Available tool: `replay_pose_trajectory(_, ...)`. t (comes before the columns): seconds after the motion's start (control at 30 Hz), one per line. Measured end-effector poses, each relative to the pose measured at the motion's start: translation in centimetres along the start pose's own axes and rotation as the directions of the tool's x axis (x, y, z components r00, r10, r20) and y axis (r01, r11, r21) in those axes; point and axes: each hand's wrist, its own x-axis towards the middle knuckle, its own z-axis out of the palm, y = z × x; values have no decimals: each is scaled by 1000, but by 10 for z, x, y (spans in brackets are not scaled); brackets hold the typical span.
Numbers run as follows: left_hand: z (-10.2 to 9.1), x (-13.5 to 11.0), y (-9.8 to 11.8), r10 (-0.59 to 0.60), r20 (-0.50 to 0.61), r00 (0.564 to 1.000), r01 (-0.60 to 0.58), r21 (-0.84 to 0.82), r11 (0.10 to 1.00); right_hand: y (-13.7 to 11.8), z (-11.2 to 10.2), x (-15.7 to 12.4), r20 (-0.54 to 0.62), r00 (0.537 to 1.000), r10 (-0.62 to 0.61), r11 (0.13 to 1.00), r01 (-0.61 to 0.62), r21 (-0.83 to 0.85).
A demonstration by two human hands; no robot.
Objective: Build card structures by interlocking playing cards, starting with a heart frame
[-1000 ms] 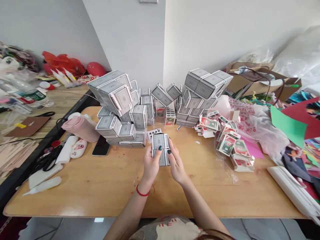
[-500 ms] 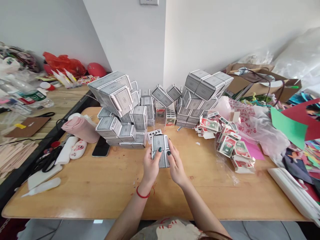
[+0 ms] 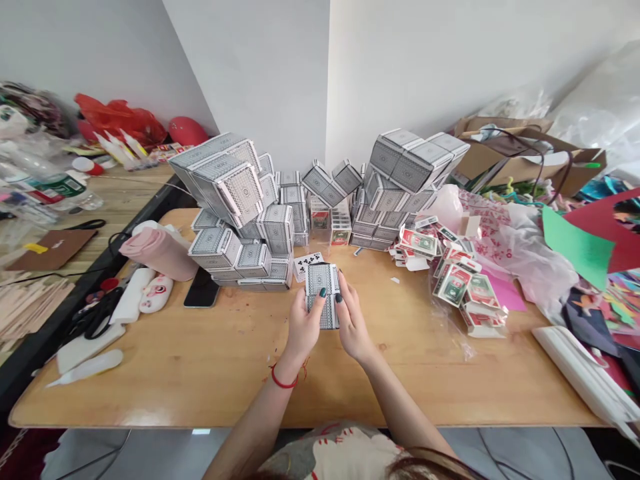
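Between my two hands is a block made of playing cards (image 3: 323, 280), its grey patterned backs facing up. My left hand (image 3: 305, 323) grips its left side, thumb lying on top. On the right side my right hand (image 3: 354, 323) closes around the block, with its thumb at the edge. Just beyond the block, a few loose playing cards (image 3: 306, 264) lie face up on the table. Larger structures of similar card blocks rise behind, one stack (image 3: 225, 193) at the left and another (image 3: 400, 180) at the right, with joined blocks (image 3: 325, 185) between them.
Opened card boxes (image 3: 455, 283) are heaped on the right of the wooden table (image 3: 200, 373). At left lie a black phone (image 3: 201, 289), a pink cloth roll (image 3: 160, 253), scissors (image 3: 100, 317) and a glue bottle (image 3: 90, 368). A white case (image 3: 580, 367) rests at the right edge.
The camera view has shifted slightly. Both hands still hold the card block in nearly the same place over the table.
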Motion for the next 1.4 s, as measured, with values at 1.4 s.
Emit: replay_pose_trajectory(1.4,-26,3,9,239,272,932,-311,263,913,-3,-39,11,77,994,82,978,-95,185)
